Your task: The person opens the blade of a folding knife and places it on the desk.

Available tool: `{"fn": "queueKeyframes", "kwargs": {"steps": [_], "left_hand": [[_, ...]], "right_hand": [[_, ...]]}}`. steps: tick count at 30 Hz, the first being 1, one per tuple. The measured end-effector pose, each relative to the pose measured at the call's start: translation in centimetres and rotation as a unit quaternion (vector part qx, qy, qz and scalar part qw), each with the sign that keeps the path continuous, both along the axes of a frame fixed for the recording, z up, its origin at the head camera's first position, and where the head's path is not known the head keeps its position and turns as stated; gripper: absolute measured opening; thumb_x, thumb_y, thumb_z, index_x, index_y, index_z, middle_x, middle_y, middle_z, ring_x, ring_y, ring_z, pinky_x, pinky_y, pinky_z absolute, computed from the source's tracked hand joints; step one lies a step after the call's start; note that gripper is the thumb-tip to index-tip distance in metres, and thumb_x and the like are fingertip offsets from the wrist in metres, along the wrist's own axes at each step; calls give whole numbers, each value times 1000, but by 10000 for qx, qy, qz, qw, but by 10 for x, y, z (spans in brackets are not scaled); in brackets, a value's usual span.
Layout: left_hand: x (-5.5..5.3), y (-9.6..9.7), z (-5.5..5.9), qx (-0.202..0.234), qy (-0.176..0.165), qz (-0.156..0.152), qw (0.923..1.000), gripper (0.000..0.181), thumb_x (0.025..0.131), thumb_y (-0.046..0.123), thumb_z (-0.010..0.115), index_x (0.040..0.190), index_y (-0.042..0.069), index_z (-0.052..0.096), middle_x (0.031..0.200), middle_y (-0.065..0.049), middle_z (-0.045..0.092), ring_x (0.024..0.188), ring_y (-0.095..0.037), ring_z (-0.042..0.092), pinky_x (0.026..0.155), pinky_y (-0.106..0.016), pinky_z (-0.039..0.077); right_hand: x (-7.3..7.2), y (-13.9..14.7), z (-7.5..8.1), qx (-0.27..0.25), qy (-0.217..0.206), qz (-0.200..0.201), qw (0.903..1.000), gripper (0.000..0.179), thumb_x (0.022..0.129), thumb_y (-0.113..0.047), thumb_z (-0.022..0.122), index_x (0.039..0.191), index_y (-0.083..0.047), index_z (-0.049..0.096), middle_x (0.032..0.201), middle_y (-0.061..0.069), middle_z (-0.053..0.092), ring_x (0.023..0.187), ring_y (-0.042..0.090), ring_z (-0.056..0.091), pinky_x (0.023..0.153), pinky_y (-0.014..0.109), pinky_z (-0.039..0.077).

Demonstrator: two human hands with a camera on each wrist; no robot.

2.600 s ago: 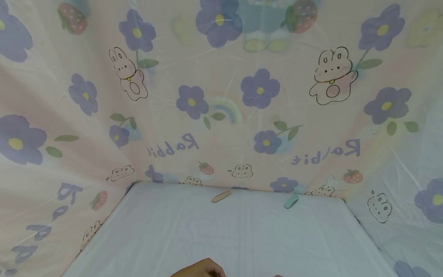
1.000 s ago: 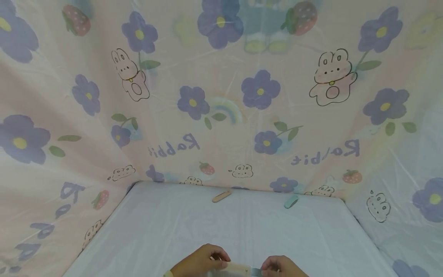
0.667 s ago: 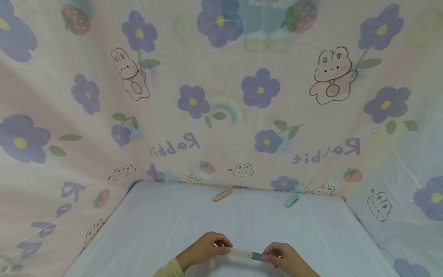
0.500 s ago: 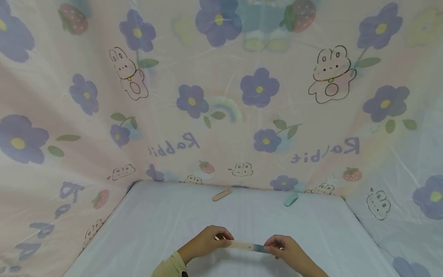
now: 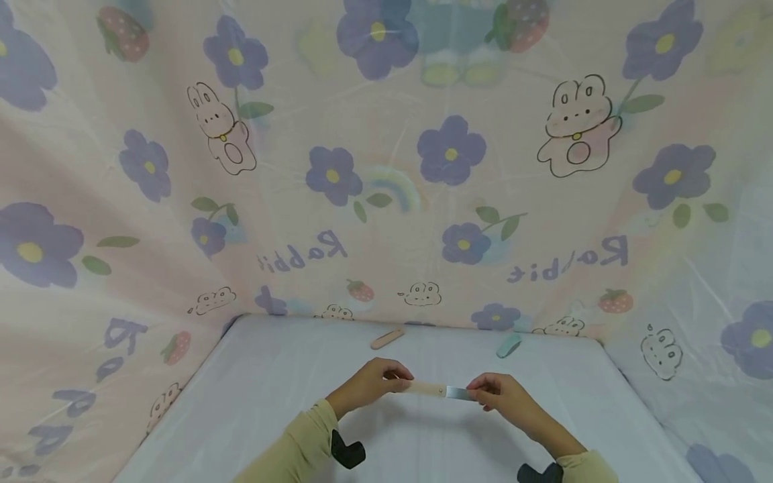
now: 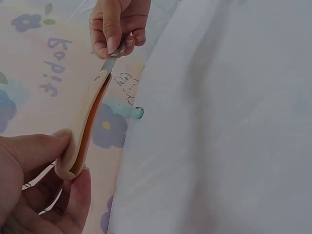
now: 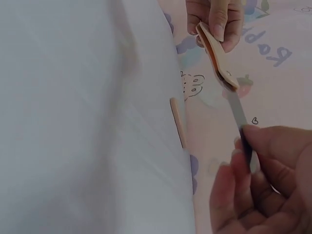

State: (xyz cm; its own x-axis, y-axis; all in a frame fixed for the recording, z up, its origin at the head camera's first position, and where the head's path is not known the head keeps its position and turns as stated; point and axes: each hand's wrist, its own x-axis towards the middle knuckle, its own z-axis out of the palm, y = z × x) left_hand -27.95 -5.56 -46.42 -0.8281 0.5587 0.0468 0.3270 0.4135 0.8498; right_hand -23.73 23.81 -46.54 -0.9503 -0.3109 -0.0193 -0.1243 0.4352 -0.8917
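Observation:
A folding knife (image 5: 425,388) with a cream handle and a metal blade (image 5: 460,394) is held unfolded, roughly level, above the white surface. My left hand (image 5: 377,386) pinches the handle's end between thumb and fingers. At the other side my right hand (image 5: 502,397) pinches the blade near its tip. In the left wrist view the handle (image 6: 85,124) shows an open slot along its edge. The right wrist view shows the blade (image 7: 237,109) running from the handle into my right thumb and fingers, which hide its tip.
A slim tan folded piece (image 5: 387,339) lies at the back of the white surface (image 5: 272,382). To its right lies a teal piece (image 5: 508,345). Printed curtain walls (image 5: 386,248) with flowers and rabbits stand behind and on both sides.
Both hands have risen into the head view from the bottom edge, carrying the knife forward over the surface. Their grips look the same over the last second. The tan and teal pieces stay put.

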Motion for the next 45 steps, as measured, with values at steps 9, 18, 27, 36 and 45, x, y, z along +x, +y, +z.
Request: {"fn": "queueKeyframes", "kwargs": {"steps": [9, 18, 27, 36, 45], "left_hand": [[-28, 11, -2, 80, 5, 266, 9996, 14, 84, 28, 60, 93, 19, 66, 85, 7, 60, 78, -9, 56, 72, -38, 48], [-48, 21, -7, 13, -91, 516, 9986, 16, 84, 22, 60, 95, 11, 66, 85, 5, 60, 76, -10, 55, 71, -35, 49], [-69, 27, -36, -109, -51, 695, 9975, 13, 84, 22, 61, 91, 12, 65, 83, 6, 59, 75, -9, 54, 65, -25, 46], [-80, 29, -62, -519, 591, 650, 9948, 7, 83, 19, 63, 86, 14, 66, 80, 9, 59, 76, -6, 53, 67, -23, 44], [-82, 32, -68, -860, 442, 676, 9930, 7, 84, 21, 61, 87, 16, 65, 80, 10, 58, 73, -5, 51, 66, -23, 44]], "right_hand": [[-29, 2, 0, 141, 439, -415, 9981, 26, 83, -26, 62, 94, -3, 62, 82, 4, 61, 73, 18, 55, 63, 31, 48], [-57, 0, -19, 248, 453, -1044, 9932, 16, 80, -21, 66, 86, -6, 64, 80, 5, 61, 78, 29, 55, 65, 38, 47], [-74, -4, -39, 656, 781, -1175, 9878, 8, 78, -10, 66, 81, -4, 64, 73, 2, 59, 68, 14, 51, 58, 27, 43], [-86, -4, -60, 1224, 813, -1143, 9825, 8, 77, -11, 67, 78, -5, 63, 71, -1, 58, 65, 12, 50, 57, 26, 43], [-88, -6, -65, 1445, 905, -1077, 9795, 10, 78, -12, 66, 76, -3, 63, 71, -1, 58, 66, 11, 50, 60, 26, 43]]}}
